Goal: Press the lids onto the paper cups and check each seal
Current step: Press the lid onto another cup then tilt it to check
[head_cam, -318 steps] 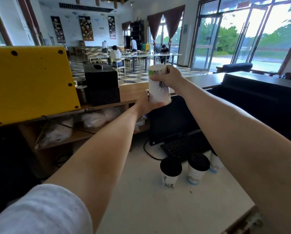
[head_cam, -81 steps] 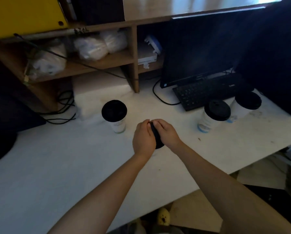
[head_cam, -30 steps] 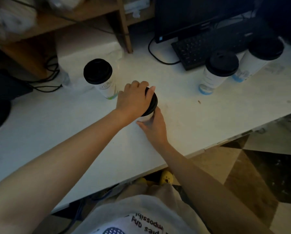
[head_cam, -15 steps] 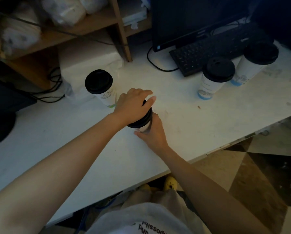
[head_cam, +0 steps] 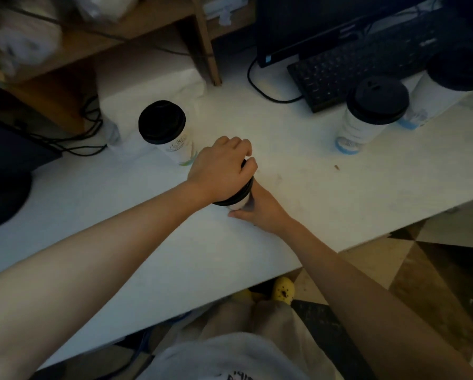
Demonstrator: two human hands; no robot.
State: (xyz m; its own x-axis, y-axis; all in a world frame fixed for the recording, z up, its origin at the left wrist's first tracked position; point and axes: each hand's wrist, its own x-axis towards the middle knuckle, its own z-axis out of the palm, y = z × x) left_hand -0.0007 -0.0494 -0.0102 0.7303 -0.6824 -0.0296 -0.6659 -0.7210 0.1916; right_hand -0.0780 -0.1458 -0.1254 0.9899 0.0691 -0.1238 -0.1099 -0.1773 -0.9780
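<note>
A white paper cup (head_cam: 238, 204) stands on the white counter (head_cam: 325, 193), mostly hidden by my hands. My left hand (head_cam: 222, 169) lies palm-down over its black lid (head_cam: 239, 194), fingers curled around the rim. My right hand (head_cam: 260, 209) wraps the cup's body from the near side. Three other lidded cups stand on the counter: one (head_cam: 166, 131) just left of my hands, one with a blue base (head_cam: 369, 113) at the right, and one (head_cam: 446, 86) at the far right edge.
A black keyboard (head_cam: 367, 61) and a dark monitor (head_cam: 325, 20) sit at the back right with a cable (head_cam: 260, 86). A wooden shelf (head_cam: 136, 26) holds plastic bags at the back left. A white box (head_cam: 150, 91) stands behind the left cup. The counter edge runs near my body.
My left hand has shifted from gripping the lid's rim to pressing flat over it. My right hand stays around the cup. The view has tilted slightly.
</note>
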